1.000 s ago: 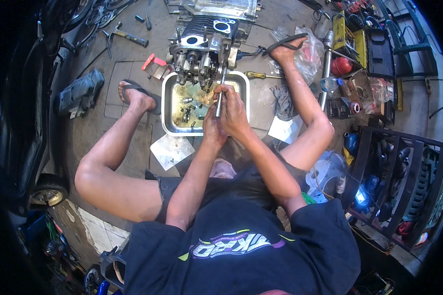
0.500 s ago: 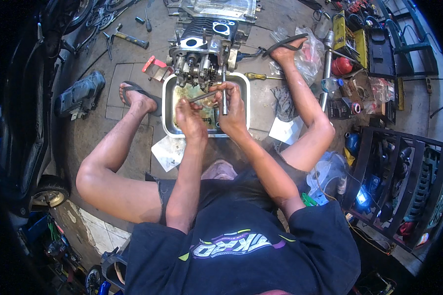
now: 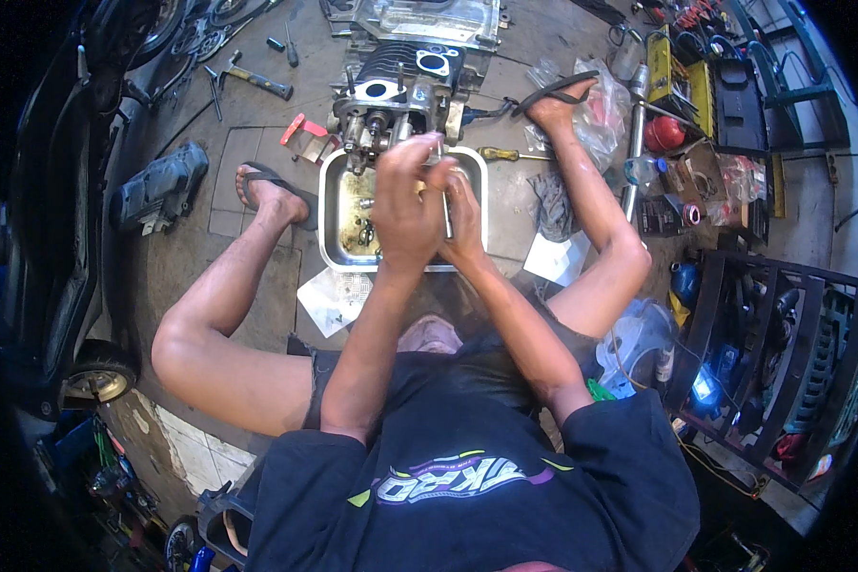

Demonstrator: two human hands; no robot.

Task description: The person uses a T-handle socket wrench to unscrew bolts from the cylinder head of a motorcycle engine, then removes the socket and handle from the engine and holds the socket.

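Above the front of the tray, my right hand [image 3: 463, 212] is closed around a long, shiny metal rod-shaped tool [image 3: 448, 217], which stands nearly upright in the picture. My left hand [image 3: 405, 210] is raised beside it, fingers bent, its fingertips and thumb against the tool's upper part; whatever lies inside its curl is hidden. Just beyond both hands is a motorcycle engine [image 3: 377, 91] with a finned cylinder and exposed valve parts, partly covered by my left hand. Under the hands sits a metal tray [image 3: 328, 214] with dark liquid and small parts in it.
A yellow-handled screwdriver [image 3: 499, 153] and a dark rag [image 3: 550, 205] lie right of the tray. A hammer [image 3: 259, 81] and a grey engine cover [image 3: 162, 186] are on the left floor. My sandalled feet flank the tray. A black rack [image 3: 763, 357] stands at right.
My left hand has moved up and right, from beside the tool's lower part to its upper part, now covering some of the engine. My right hand has shifted slightly right and down, still gripping.
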